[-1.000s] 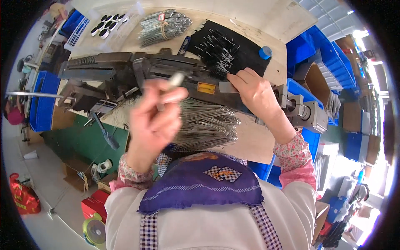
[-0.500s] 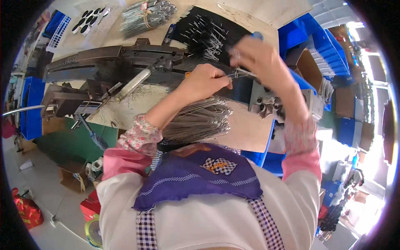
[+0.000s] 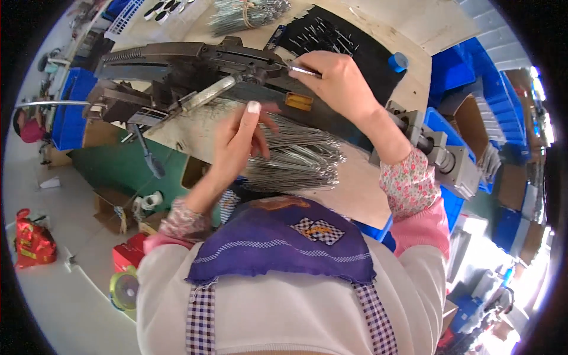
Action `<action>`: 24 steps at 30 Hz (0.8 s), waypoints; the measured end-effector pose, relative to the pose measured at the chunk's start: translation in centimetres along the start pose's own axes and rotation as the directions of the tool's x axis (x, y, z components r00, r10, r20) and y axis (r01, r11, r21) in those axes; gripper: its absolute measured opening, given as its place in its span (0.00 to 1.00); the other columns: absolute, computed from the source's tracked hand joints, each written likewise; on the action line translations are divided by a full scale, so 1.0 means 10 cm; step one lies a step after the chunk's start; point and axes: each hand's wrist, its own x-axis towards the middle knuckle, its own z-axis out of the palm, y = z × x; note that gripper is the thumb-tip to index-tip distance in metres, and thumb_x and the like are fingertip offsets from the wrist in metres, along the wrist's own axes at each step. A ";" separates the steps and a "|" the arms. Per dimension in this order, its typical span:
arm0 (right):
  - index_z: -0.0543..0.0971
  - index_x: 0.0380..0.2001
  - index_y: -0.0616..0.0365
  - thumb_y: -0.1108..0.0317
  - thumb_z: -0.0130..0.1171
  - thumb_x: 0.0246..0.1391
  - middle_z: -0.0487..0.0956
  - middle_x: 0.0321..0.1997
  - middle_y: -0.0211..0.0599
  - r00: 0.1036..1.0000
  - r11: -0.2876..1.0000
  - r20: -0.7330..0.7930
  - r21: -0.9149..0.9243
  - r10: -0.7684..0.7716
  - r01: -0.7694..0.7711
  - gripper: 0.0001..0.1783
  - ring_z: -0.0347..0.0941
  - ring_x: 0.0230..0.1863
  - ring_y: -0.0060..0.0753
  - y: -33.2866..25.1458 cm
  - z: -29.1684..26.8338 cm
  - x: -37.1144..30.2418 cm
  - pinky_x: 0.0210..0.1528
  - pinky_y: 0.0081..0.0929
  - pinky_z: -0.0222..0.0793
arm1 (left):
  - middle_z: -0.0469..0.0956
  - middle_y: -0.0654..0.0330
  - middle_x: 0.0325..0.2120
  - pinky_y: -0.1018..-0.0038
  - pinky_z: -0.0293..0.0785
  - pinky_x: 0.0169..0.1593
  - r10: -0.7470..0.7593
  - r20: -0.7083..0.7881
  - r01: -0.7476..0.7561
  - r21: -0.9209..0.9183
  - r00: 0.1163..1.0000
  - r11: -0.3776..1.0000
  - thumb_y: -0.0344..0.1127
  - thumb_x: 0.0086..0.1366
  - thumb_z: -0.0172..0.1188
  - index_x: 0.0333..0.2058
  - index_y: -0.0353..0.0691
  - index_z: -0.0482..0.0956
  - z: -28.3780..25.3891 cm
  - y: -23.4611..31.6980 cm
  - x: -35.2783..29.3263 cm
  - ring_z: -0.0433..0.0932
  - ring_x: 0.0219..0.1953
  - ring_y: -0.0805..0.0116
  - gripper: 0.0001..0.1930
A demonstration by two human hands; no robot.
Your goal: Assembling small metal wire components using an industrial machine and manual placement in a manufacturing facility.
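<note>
My right hand (image 3: 340, 77) is closed on a short shiny metal rod (image 3: 306, 71), whose exact kind I cannot make out. The rod points left, close to the end of the dark steel bench fixture (image 3: 225, 57). My left hand (image 3: 238, 142) hovers at the left end of a bundle of thin metal wires (image 3: 302, 157), thumb raised and fingers apart, slightly blurred. It appears to hold nothing. Beyond my right hand, small metal pieces (image 3: 322, 38) lie scattered on a black mat (image 3: 376, 74).
A metal lever handle (image 3: 210, 93) slants from the fixture toward me. A yellow block (image 3: 299, 101) lies beside the wires. At the back are a tied wire bundle (image 3: 248, 13) and a blue roll (image 3: 398, 62). Right of my forearm stands a metal device (image 3: 444, 157), near blue bins (image 3: 473, 65).
My right hand has swung left to the fixture's end. My left hand has left its pinch and drawn back toward me, its fingers opening. The view has shifted, too.
</note>
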 end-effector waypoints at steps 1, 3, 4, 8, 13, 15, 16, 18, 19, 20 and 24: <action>0.78 0.29 0.60 0.66 0.63 0.45 0.77 0.27 0.44 0.998 0.999 -0.043 0.019 -0.048 0.049 0.10 0.75 0.31 0.47 0.01 0.03 0.03 0.36 0.35 0.72 | 0.77 0.55 0.25 0.83 0.58 0.14 -0.051 0.253 0.172 -0.485 0.966 0.857 0.45 0.71 0.43 0.41 0.31 0.75 -0.14 -0.32 0.08 0.64 0.10 0.78 0.21; 0.78 0.29 0.60 0.66 0.62 0.45 0.77 0.27 0.43 0.997 0.999 -0.063 -0.001 -0.052 0.052 0.10 0.75 0.31 0.47 0.05 0.05 0.02 0.36 0.36 0.72 | 0.76 0.55 0.24 0.83 0.55 0.13 0.015 0.501 0.434 -0.763 0.865 0.480 0.47 0.71 0.43 0.40 0.31 0.75 -0.22 -0.35 0.21 0.62 0.09 0.79 0.21; 0.78 0.29 0.59 0.66 0.62 0.45 0.77 0.28 0.43 0.996 0.997 -0.060 -0.029 -0.068 0.066 0.09 0.75 0.32 0.47 0.06 0.05 0.00 0.36 0.36 0.72 | 0.76 0.55 0.23 0.82 0.55 0.13 -0.037 0.495 0.441 -0.736 0.868 0.513 0.46 0.70 0.44 0.40 0.32 0.74 -0.28 -0.32 0.22 0.61 0.09 0.78 0.20; 0.78 0.29 0.59 0.66 0.62 0.45 0.78 0.28 0.42 0.999 0.999 0.013 -0.044 -0.031 0.032 0.09 0.75 0.32 0.47 0.08 0.05 0.02 0.37 0.36 0.72 | 0.74 0.54 0.19 0.79 0.55 0.11 -0.195 0.402 0.432 -0.666 0.895 0.608 0.44 0.66 0.50 0.40 0.34 0.72 -0.01 0.35 0.25 0.61 0.08 0.74 0.16; 0.79 0.28 0.58 0.68 0.61 0.44 0.77 0.28 0.41 1.000 0.999 -0.014 -0.050 0.004 -0.005 0.07 0.75 0.33 0.46 -0.04 0.09 0.08 0.36 0.35 0.72 | 0.71 0.63 0.19 0.80 0.61 0.17 0.363 0.040 -0.328 0.530 0.931 0.782 0.40 0.65 0.52 0.44 0.38 0.71 0.01 -0.58 0.38 0.65 0.13 0.81 0.14; 0.79 0.30 0.58 0.72 0.60 0.43 0.76 0.30 0.38 0.998 0.984 -0.047 -0.175 -0.044 0.035 0.07 0.76 0.32 0.44 -0.20 0.07 0.03 0.33 0.33 0.73 | 0.69 0.66 0.16 0.82 0.62 0.20 0.209 0.064 -0.218 0.357 0.976 0.909 0.40 0.64 0.55 0.38 0.37 0.74 -0.02 -0.45 0.30 0.67 0.17 0.81 0.12; 0.79 0.30 0.58 0.74 0.60 0.43 0.76 0.31 0.37 0.992 0.965 -0.083 -0.253 -0.096 0.072 0.07 0.76 0.31 0.42 -0.33 0.06 -0.04 0.32 0.32 0.73 | 0.69 0.66 0.16 0.82 0.62 0.20 0.210 0.024 -0.205 0.361 0.977 0.910 0.40 0.64 0.55 0.38 0.37 0.74 -0.17 -0.47 0.23 0.67 0.17 0.81 0.12; 0.79 0.33 0.58 0.78 0.58 0.43 0.74 0.32 0.36 0.999 0.995 -0.030 -0.090 -0.037 0.034 0.10 0.77 0.31 0.40 -0.48 0.13 -0.37 0.31 0.32 0.75 | 0.74 0.63 0.17 0.80 0.63 0.19 -0.251 -0.079 0.260 0.133 0.965 0.957 0.45 0.63 0.57 0.32 0.38 0.77 -0.58 -0.53 0.12 0.70 0.15 0.78 0.14; 0.78 0.36 0.59 0.81 0.55 0.44 0.73 0.34 0.39 0.999 0.992 -0.032 -0.124 -0.005 0.001 0.13 0.77 0.31 0.41 -0.52 0.22 -0.47 0.32 0.32 0.77 | 0.73 0.65 0.16 0.80 0.61 0.18 -0.250 -0.186 0.252 -0.014 0.950 0.968 0.48 0.63 0.56 0.31 0.38 0.78 -0.90 -0.67 0.11 0.68 0.14 0.78 0.17; 0.76 0.38 0.60 0.79 0.54 0.46 0.72 0.36 0.41 0.993 0.967 0.039 -0.234 0.115 -0.103 0.12 0.76 0.32 0.45 -0.45 0.34 -0.55 0.32 0.35 0.77 | 0.72 0.66 0.16 0.81 0.58 0.17 -0.269 -0.289 0.233 -0.156 0.919 0.960 0.51 0.64 0.55 0.30 0.37 0.79 -1.20 -0.80 0.13 0.66 0.13 0.79 0.19; 0.71 0.33 0.61 0.72 0.55 0.53 0.72 0.37 0.47 0.942 0.905 0.033 -0.290 0.334 -0.311 0.06 0.72 0.36 0.53 0.22 0.63 -0.45 0.34 0.41 0.69 | 0.69 0.66 0.16 0.81 0.51 0.16 -0.285 -0.442 0.161 -0.297 0.851 0.941 0.50 0.67 0.51 0.32 0.34 0.78 -1.38 -0.62 0.26 0.61 0.12 0.80 0.21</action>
